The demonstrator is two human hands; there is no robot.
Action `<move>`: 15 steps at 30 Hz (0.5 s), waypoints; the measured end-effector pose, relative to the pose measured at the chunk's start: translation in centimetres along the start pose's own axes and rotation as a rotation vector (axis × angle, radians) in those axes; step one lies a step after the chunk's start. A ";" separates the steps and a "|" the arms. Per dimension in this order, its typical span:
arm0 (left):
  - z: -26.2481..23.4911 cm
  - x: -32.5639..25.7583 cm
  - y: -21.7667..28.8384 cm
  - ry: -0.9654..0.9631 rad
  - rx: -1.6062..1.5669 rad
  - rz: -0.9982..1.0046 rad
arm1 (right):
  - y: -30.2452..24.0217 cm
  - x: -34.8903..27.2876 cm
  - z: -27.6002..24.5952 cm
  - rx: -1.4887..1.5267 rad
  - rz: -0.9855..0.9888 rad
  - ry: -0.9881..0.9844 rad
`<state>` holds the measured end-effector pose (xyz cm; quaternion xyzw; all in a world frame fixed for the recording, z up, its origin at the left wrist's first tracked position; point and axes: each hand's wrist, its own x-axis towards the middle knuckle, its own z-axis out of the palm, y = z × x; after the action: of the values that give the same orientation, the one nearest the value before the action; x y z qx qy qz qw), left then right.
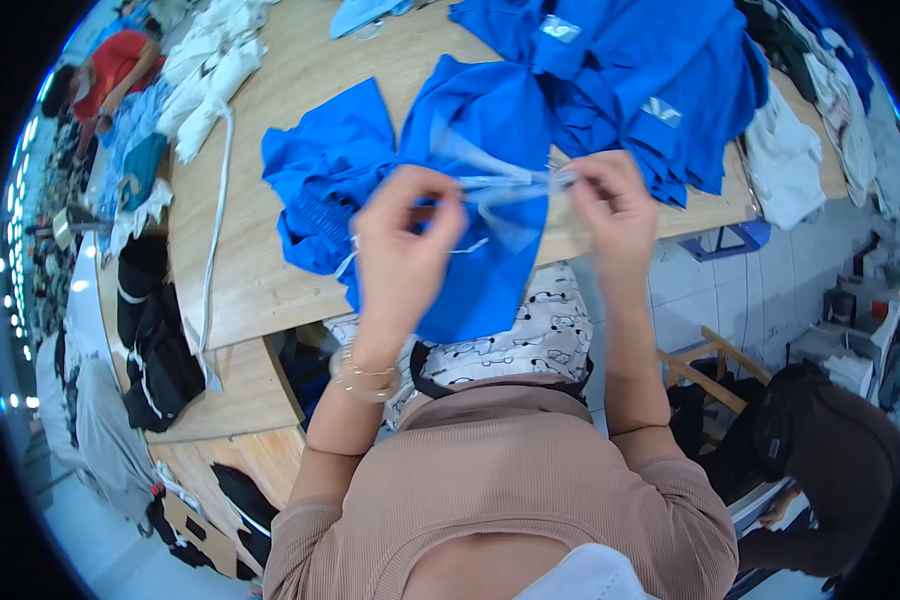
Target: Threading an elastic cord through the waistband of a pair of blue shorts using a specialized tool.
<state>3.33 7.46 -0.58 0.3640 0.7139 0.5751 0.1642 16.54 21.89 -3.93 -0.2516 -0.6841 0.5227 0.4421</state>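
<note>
Over the blue garment (pixel 480 110) on the table's near edge, both my hands are raised with a pale, translucent strip (pixel 515 182) between them. The strip is smeared by motion, so its exact kind is unclear. My left hand (pixel 410 245) is closed, fingers curled and blurred, at the strip's left end. With thumb and fingertips my right hand (pixel 615 200) pinches its right end. Part of the blue garment hangs over the edge toward my lap. A thin white cord (pixel 470 246) shows beside my left hand. Gathered blue cloth (pixel 325 190) lies to the left.
Blue garments with clear stickers (pixel 660 110) are piled at the far right of the wooden table (pixel 270 250). White garments (pixel 215 60) lie far left, black cloth (pixel 160 340) nearer. Another person in red (pixel 120 70) is far left; one in dark clothes (pixel 830 460) is at right.
</note>
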 end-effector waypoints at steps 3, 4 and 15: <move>-4.3 1.5 -0.9 0.194 -0.031 0.008 | 4.1 0.6 -10.0 0.196 0.363 0.332; -5.9 2.0 -1.3 0.269 -0.021 0.025 | 4.7 0.5 -14.1 0.204 0.432 0.494; 12.3 1.9 -2.9 -0.817 -0.901 -0.653 | 1.1 -3.2 -30.8 -1.131 -0.319 1.036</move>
<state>9.15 17.21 -6.50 0.2142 0.3593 0.5534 0.7202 44.67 34.87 -4.14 -0.5489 -0.5810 -0.1589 0.5796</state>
